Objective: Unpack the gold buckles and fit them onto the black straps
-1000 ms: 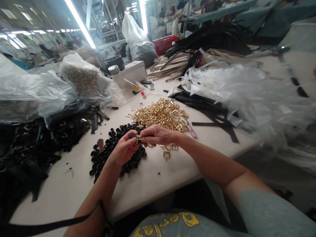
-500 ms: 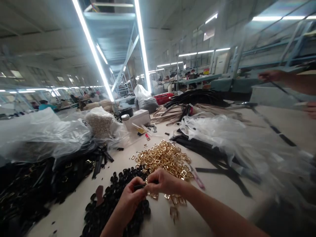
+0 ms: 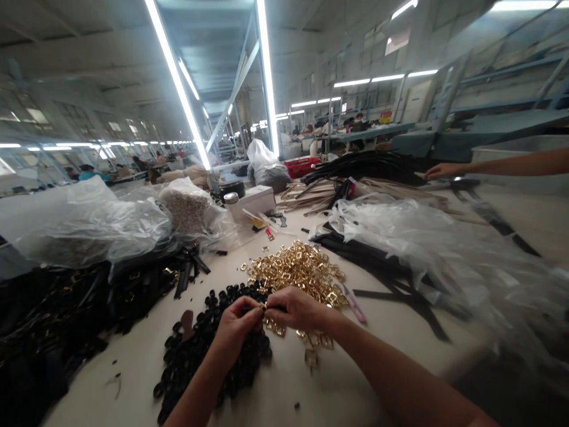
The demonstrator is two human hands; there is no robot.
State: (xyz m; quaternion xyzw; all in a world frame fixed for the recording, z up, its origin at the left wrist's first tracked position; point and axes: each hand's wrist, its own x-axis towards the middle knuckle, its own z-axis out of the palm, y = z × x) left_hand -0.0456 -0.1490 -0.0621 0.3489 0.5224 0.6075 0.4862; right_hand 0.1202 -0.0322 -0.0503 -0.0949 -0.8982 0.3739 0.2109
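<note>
My left hand (image 3: 237, 326) and my right hand (image 3: 296, 307) meet fingertip to fingertip over the table. Both are closed in a pinch on a small black strap, mostly hidden by the fingers. A glint of gold shows where the fingertips meet; I cannot tell whether it is a buckle on the strap. Just beyond my right hand spreads a heap of gold metal buckles (image 3: 297, 265). Under and around my left hand lies a pile of small black loops (image 3: 208, 338). A brown flat piece (image 3: 187, 325) rests on that pile.
Black straps with buckles (image 3: 89, 302) are heaped at left under plastic bags (image 3: 128, 222). Pink-handled snips (image 3: 355, 307) lie right of the buckles. Plastic sheeting (image 3: 409, 237) covers black strips at right. A co-worker's arm (image 3: 502, 166) reaches in from the right.
My hands have shifted slightly up in the view, still together, and the black strap between them is now more covered. The co-worker's hand has moved left towards the black strip bundle.
</note>
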